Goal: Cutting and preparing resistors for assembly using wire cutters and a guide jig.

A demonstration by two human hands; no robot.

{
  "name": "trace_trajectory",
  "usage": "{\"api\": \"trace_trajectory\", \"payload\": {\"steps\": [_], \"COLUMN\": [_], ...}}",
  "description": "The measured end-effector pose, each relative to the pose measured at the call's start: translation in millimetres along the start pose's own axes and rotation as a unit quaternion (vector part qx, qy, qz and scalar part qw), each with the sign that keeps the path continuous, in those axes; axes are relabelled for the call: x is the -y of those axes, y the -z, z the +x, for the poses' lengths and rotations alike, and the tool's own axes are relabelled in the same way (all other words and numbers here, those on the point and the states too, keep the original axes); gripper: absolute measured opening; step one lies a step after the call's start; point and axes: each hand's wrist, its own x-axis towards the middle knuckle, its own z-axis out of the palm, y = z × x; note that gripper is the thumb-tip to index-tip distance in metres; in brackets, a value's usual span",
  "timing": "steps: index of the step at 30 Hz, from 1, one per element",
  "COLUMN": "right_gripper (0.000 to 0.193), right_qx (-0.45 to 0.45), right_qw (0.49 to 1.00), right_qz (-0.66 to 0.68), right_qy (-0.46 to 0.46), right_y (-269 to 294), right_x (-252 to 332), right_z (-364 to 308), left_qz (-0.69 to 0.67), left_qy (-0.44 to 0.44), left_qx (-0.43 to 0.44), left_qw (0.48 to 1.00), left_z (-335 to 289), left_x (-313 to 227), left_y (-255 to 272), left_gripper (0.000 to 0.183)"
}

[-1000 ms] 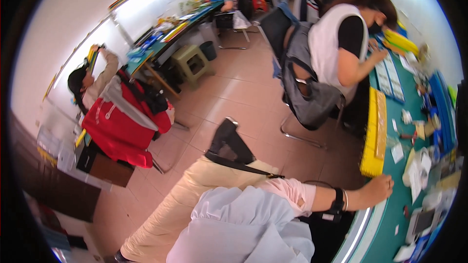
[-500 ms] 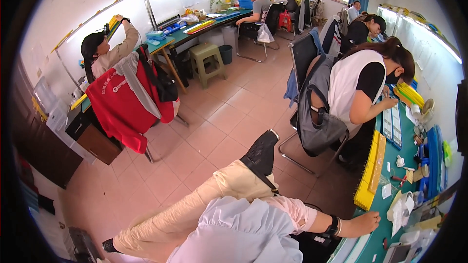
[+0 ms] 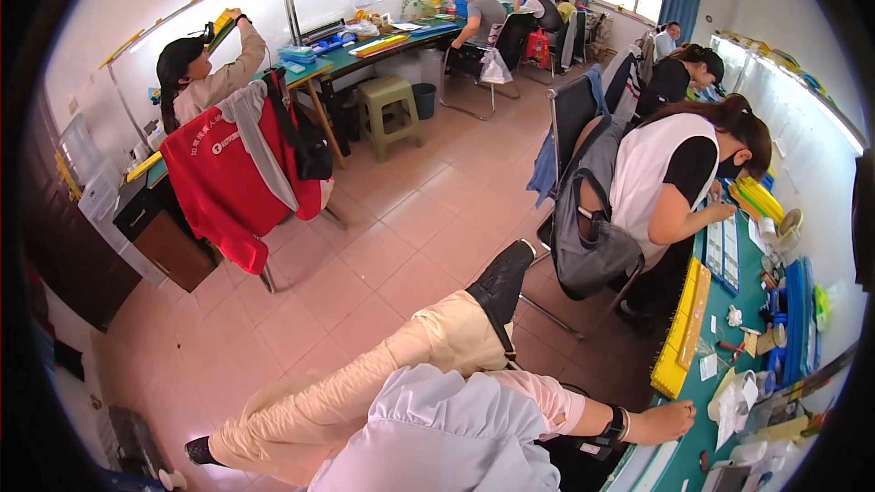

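The right hand (image 3: 663, 423), with a dark wristband (image 3: 618, 421), rests at the edge of the green tabletop (image 3: 685, 463). Its fingers look curled, but I cannot tell whether that grip is closed or holds anything; the left hand is out of view. A long yellow rack (image 3: 673, 363) with a toothed edge lies on the tabletop just beyond the right hand, an amber strip (image 3: 697, 314) along it. Nearby are a small white card (image 3: 708, 366), crumpled white paper (image 3: 732, 405) and a red-handled tool (image 3: 730, 346). Farther along, a co-worker in a white vest (image 3: 649, 173) bends over a blue-and-white tray (image 3: 723, 255).
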Motion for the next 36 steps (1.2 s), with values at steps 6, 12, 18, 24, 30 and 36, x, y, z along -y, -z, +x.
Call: {"api": "trace_trajectory", "payload": {"steps": [6, 12, 18, 24, 30, 36], "right_gripper": [0.035, 0.035, 0.029, 0.027, 0.024, 0.021], "right_qx": [-0.034, -0.104, -0.137, -0.154, -0.161, -0.122], "right_qw": [0.999, 0.994, 0.985, 0.981, 0.98, 0.982], "right_qz": [0.013, -0.019, 0.024, -0.026, -0.082, -0.117], "right_qy": [0.003, 0.034, 0.098, 0.113, 0.081, 0.087], "right_y": [2.7, 3.6, -57.1, -63.5, -75.0, -72.0], "right_x": [6.9, 61.9, 58.7, 56.4, 57.4, 57.1], "right_z": [-8.3, -60.3, -79.0, -82.2, -83.5, -78.5], "left_qz": [-0.029, -0.04, -0.167, -0.209, -0.313, -0.396], "left_qy": [0.031, 0.071, 0.074, 0.079, 0.116, 0.137], "left_qx": [-0.042, 0.003, -0.026, -0.002, -0.032, -0.032], "left_qw": [0.998, 0.997, 0.983, 0.975, 0.942, 0.907], "left_z": [0.7, -4.6, -4.3, -1.6, -1.8, -1.4], "left_x": [-9.1, 6.1, 7.0, 5.2, 2.9, 10.2], "left_y": [-4.8, -6.5, -4.8, 9.5, 4.4, 17.9], "left_gripper": [0.022, 0.014, 0.014, 0.011, 0.01, 0.009]}}
